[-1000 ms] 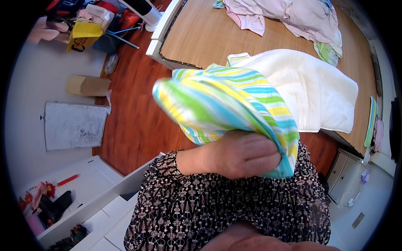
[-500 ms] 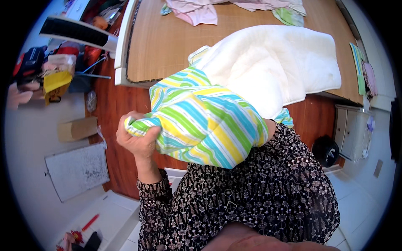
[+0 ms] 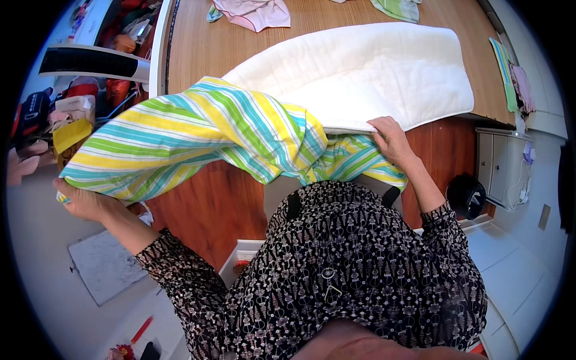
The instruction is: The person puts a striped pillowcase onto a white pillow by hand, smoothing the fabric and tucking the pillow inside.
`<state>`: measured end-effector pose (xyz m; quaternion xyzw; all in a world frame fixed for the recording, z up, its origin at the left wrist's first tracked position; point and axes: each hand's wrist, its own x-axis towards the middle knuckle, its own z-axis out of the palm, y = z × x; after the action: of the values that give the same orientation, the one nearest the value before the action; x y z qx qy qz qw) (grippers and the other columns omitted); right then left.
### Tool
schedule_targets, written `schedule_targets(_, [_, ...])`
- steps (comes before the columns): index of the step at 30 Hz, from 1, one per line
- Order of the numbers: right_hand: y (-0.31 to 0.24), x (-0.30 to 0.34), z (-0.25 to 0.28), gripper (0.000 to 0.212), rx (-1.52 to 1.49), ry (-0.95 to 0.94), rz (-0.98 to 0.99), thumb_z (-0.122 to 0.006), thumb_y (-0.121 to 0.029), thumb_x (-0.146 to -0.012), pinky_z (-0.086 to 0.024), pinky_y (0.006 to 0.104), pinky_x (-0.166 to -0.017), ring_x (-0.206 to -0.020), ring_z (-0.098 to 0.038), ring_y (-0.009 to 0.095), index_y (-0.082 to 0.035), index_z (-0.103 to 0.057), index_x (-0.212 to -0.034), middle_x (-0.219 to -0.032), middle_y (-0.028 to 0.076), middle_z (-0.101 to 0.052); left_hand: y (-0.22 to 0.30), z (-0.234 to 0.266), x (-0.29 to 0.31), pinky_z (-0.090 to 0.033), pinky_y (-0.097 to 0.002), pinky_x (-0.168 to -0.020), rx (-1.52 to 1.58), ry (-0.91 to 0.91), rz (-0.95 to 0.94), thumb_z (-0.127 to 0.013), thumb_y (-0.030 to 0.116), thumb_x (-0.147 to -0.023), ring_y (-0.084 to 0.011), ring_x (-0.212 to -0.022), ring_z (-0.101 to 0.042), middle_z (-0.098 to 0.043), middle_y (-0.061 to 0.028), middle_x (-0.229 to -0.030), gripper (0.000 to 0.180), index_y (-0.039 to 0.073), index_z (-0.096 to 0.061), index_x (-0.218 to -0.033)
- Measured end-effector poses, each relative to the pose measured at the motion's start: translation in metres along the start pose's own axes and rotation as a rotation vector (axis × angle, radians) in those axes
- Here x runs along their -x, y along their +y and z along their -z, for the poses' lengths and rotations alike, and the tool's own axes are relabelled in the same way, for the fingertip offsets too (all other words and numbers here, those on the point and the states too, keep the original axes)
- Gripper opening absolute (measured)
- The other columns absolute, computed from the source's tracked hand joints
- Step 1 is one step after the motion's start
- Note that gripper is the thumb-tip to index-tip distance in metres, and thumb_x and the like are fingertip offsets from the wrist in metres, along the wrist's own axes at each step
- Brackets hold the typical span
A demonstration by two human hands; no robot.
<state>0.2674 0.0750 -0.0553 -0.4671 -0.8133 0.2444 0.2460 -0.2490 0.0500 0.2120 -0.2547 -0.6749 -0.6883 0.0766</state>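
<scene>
A padded cloth, white on one face, lies over the near edge of the table and hangs down toward my lap. Its white side point(image 3: 372, 78) is spread on the tabletop, while the striped fabric point(image 3: 180, 129) in green, blue and yellow stretches out to the left. At the far left end, my left hand point(image 3: 84, 201) grips a corner of the striped fabric, arm reaching outward. My right hand point(image 3: 393, 141) pinches the near edge of the white padding, thumb below and fingers on top. Bunched folds of stripes sit between my hands, above my lap.
The wooden table point(image 3: 204, 48) has a pink garment point(image 3: 258, 12) and a green garment point(image 3: 399, 9) at its far side. More folded cloths point(image 3: 510, 78) lie by its right edge. A grey cabinet point(image 3: 501, 168) and a black bin point(image 3: 466, 195) stand at right. Bags crowd the left.
My left hand has swung far out to the left, stretching the striped fabric. My right hand, hidden under the cloth before, now shows at the padding's edge.
</scene>
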Motion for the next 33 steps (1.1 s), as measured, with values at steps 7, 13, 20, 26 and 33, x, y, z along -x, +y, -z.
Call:
schedule_targets(7, [-0.061, 0.013, -0.02, 0.022, -0.24, -0.091, 0.017, -0.065, -0.009, -0.082, -0.051, 0.0362, -0.072, -0.081, -0.062, 0.03, 0.0, -0.062, -0.101, -0.089, 0.014, -0.064, -0.005, -0.022, -0.037, -0.056, -0.0365, -0.066, 0.055, -0.055, -0.139, -0.065, 0.032, -0.088, -0.0242, -0.077, -0.066, -0.066, -0.0166, -0.094, 0.039, -0.005, -0.059, -0.095])
schedule_targets(13, [-0.035, -0.016, -0.139, 0.031, -0.057, -0.29, 0.024, -0.06, -0.016, -0.087, -0.048, 0.0384, -0.086, -0.097, -0.062, 0.029, -0.001, -0.059, -0.114, -0.104, 0.017, -0.065, -0.003, -0.04, -0.038, -0.055, -0.0364, -0.071, 0.105, -0.128, -0.112, -0.062, 0.03, -0.09, -0.0239, -0.082, -0.065, -0.065, -0.0153, -0.098, 0.038, -0.007, -0.058, -0.101])
schedule_targets(20, [-0.023, -0.02, -0.044, 0.033, -0.659, -0.226, -0.302, -0.039, -0.02, -0.094, -0.045, 0.0371, -0.09, -0.098, -0.057, 0.023, 0.001, -0.059, -0.112, -0.103, 0.015, -0.062, -0.042, -0.03, -0.076, -0.056, -0.0425, -0.073, 0.112, -0.031, -0.121, -0.064, 0.043, -0.087, -0.0278, -0.087, -0.065, -0.065, -0.016, -0.103, 0.052, -0.006, -0.059, -0.104])
schedule_targets(26, [0.001, -0.003, 0.231, 0.021, -0.51, 0.487, -0.223, -0.054, -0.015, -0.095, -0.048, 0.0245, -0.077, -0.086, -0.061, 0.011, 0.001, -0.062, -0.106, -0.097, 0.006, -0.065, -0.094, 0.074, -0.118, -0.05, -0.0569, -0.087, 0.526, -0.315, 0.217, -0.05, 0.072, -0.08, -0.0351, -0.105, -0.058, -0.062, -0.0179, -0.107, 0.081, -0.004, -0.054, -0.107])
schedule_targets(33, [0.101, -0.117, 0.133, 0.033, -0.079, 0.122, -0.225, -0.057, -0.034, -0.091, -0.049, 0.0342, -0.076, -0.083, -0.059, 0.017, -0.004, -0.064, -0.102, -0.09, 0.01, -0.066, -0.055, 0.055, -0.05, -0.039, -0.0419, -0.092, 0.741, -0.171, -0.067, -0.052, 0.082, -0.062, -0.0197, -0.069, -0.042, -0.048, -0.0009, -0.066, 0.072, 0.01, -0.047, -0.061])
